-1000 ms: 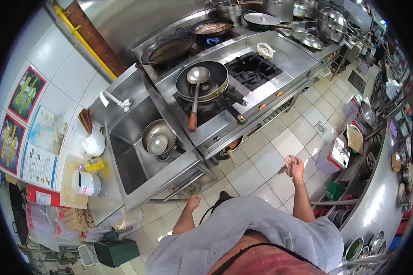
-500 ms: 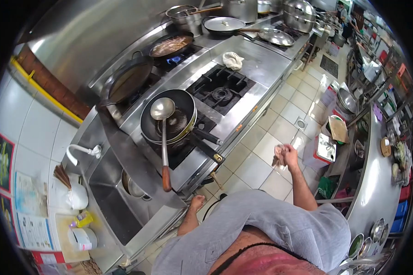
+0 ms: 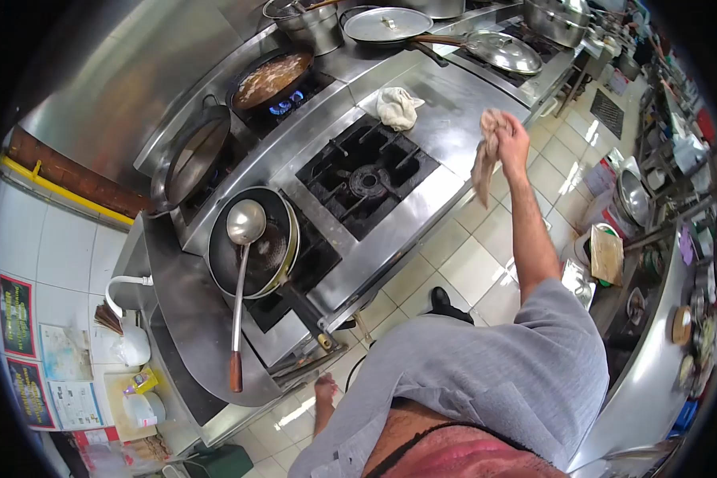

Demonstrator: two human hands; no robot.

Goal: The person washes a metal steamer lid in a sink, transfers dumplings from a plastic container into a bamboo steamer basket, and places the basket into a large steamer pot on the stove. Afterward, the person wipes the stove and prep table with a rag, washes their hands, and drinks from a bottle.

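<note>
A limp, brownish cloth (image 3: 486,159) hangs from my right hand (image 3: 512,145), whose fingers are closed on its upper part. That hand is raised at the front edge of the steel stove, to the right of the open burner (image 3: 366,182). A white bundled cloth (image 3: 397,108) lies on the steel top to its left. Low beside my body, my left hand (image 3: 324,389) hangs below the stove front with its fingers loosely apart; nothing shows in it. Nearest to it are the stacked frying pans (image 3: 277,271), with a ladle (image 3: 240,295) resting across them.
A pan of bubbling oil (image 3: 272,80) sits over a blue flame. Beside it stands a large wok (image 3: 195,159). Farther along are a lidded pan (image 3: 386,25) and a domed lid (image 3: 503,52). Bins and a cutting board (image 3: 606,255) line the right side.
My right hand has moved up and forward with the cloth, from above the floor to the stove's edge. The view has shifted, and my left hand still hangs low.
</note>
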